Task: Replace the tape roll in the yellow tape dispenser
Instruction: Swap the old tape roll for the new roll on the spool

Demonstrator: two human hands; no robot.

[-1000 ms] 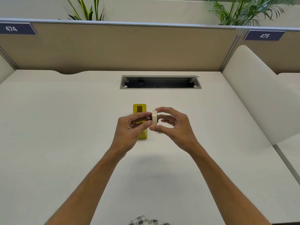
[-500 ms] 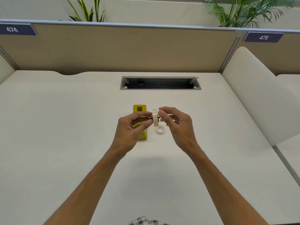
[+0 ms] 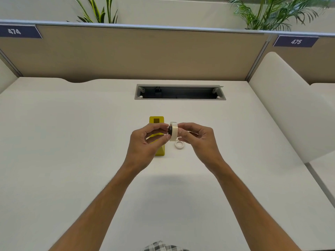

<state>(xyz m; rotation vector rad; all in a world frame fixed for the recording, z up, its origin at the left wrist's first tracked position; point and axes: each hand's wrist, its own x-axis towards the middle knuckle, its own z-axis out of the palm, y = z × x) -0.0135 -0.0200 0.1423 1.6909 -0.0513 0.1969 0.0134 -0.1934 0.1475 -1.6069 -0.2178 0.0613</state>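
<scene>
In the head view, a yellow tape dispenser (image 3: pixel 157 122) lies on the pale surface (image 3: pixel 72 142), its long side running away from the person. A dark rectangular opening shows near its far end; what is inside it cannot be made out, and the near half of the dispenser is mostly hidden behind the left hand (image 3: pixel 145 142).

Both hands are raised above the surface and meet over the dispenser's right edge. Between them is a tape roll (image 3: pixel 173 131), pale and translucent, held on edge. A dark hub (image 3: pixel 170 130) sits in the roll's left side. The left hand pinches the hub with thumb and forefinger, its other fingers curled. The right hand (image 3: pixel 197 140) grips the roll's right side with its fingertips, the thumb under it.

A small white ring (image 3: pixel 179 144) lies flat on the surface just right of the dispenser, partly under the right hand's fingers and apart from the dispenser.

Farther back, a rectangular cable slot (image 3: pixel 180 92) is sunk into the surface, with dark fittings inside. Behind it stands a tan partition (image 3: pixel 136 55) bearing number plates 474 (image 3: pixel 14 31) and 475 (image 3: pixel 296 41), with green plants (image 3: pixel 275 13) beyond. A white curved divider (image 3: pixel 290 105) rises at the right. A checked bit of cloth (image 3: pixel 163 247) shows at the bottom edge.
</scene>
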